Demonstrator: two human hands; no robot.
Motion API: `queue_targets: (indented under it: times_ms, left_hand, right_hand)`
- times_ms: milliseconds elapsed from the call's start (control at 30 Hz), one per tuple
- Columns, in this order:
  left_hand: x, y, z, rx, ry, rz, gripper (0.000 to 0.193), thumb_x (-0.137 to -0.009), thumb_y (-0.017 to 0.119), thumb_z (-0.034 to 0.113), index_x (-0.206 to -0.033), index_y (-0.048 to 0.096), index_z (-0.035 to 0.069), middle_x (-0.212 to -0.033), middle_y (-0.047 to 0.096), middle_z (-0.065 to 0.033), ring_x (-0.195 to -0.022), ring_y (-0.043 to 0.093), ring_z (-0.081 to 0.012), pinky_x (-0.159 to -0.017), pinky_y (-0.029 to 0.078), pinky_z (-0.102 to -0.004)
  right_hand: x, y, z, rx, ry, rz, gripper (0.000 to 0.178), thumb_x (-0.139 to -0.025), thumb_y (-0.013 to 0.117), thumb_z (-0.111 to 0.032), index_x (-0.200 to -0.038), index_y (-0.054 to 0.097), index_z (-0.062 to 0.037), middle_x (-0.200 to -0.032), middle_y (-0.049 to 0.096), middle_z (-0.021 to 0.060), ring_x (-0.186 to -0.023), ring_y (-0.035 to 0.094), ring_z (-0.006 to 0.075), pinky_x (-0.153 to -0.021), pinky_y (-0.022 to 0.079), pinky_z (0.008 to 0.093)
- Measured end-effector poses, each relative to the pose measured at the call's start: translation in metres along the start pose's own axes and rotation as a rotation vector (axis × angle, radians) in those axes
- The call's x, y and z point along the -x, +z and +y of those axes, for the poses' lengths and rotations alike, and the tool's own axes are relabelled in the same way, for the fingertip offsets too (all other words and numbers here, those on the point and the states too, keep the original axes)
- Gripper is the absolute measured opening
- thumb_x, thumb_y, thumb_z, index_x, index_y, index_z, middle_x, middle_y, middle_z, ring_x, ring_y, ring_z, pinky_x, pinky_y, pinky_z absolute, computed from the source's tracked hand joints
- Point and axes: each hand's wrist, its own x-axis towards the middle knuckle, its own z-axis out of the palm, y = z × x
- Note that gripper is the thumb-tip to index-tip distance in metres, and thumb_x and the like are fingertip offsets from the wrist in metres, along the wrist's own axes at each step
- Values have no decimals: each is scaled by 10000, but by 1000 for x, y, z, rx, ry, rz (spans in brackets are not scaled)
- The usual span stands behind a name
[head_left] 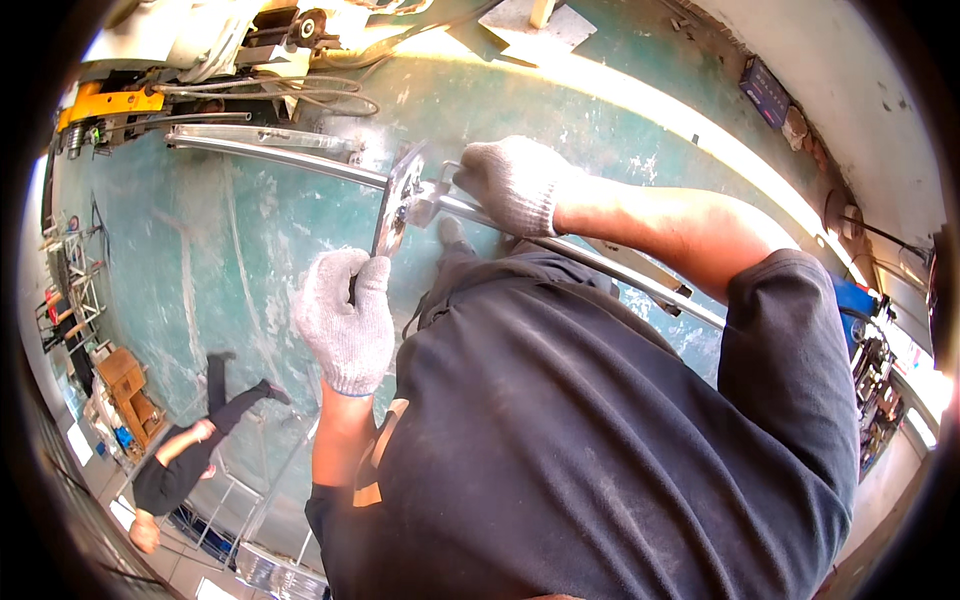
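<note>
One flat, shiny metal bar (389,225) stands crosswise over a long metal tube (285,158), in front of the wearer's waist and above the worn green floor (255,250); its upper end is smeared and hard to make out. Just right of the bar, a small metal bracket (425,203) sits by the tube, its shape partly lost in glare and how it is joined unclear. The left hand (345,318), in a pale knitted glove, has its fingers curled and pinching the bar's lower end against the thumb, the very tip covered by the glove; its forearm rises steeply from below. The right hand (512,185), gloved alike, makes a loose fist beside the bracket, knuckles up; what its fingers pinch, if anything, I cannot tell. Its bare forearm slants in from the right, elbow bent outward, and the tube passes below it until the dark shirt (590,430) cuts it off. One pale shoe (452,232) shows partly beneath. Farther out, a co-worker (180,465) in dark clothes appears at lower left, and a machine's yellow part (110,103) at upper left, its edges fading into the black rim.
</note>
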Motion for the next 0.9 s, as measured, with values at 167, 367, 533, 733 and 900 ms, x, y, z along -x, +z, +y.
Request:
queue_targets:
  times_ms: [167, 367, 533, 733, 900]
  left_hand:
    - [3, 1, 0, -5, 30, 20, 143, -967, 845, 79, -981, 729, -3, -913, 698, -125, -805, 672, -262, -758, 553, -373]
    - [3, 7, -3, 93, -11, 42, 135, -957, 849, 55, -977, 731, -8, -908, 700, -111, -787, 660, -219, -738, 541, -343]
    - [1, 6, 8, 106, -25, 62, 120, -974, 837, 47, -984, 731, -6, -886, 680, -82, -768, 627, -168, -716, 524, -326]
    - [-1, 4, 6, 83, 5, 39, 113, -981, 833, 46, -974, 732, -3, -875, 669, -65, -748, 594, -149, -703, 511, -315]
    - [7, 4, -3, 110, -55, 12, 127, -981, 836, 55, -957, 722, 3, -874, 669, -55, -770, 601, -154, -725, 514, -319]
  right_hand:
    - [1, 2, 4, -3, -24, 3, 328, -1093, 620, -322, -1102, 758, -24, -1023, 758, 285, -988, 738, 507, -877, 582, 562]
    - [-5, 10, 24, 25, -126, 38, 273, -1070, 641, -277, -1094, 758, -32, -1004, 756, 279, -968, 740, 507, -864, 583, 559]
    - [-3, 23, 41, -60, -236, 103, 239, -1056, 669, -256, -1083, 758, -35, -990, 756, 273, -965, 744, 497, -852, 583, 547]
    - [-5, 17, 40, -114, -204, 82, 261, -1062, 677, -282, -1112, 764, -41, -993, 760, 268, -966, 745, 494, -859, 586, 533]
    - [2, 9, 32, -65, -217, 90, 263, -1074, 659, -279, -1129, 760, -43, -1017, 762, 265, -976, 749, 482, -854, 589, 533]
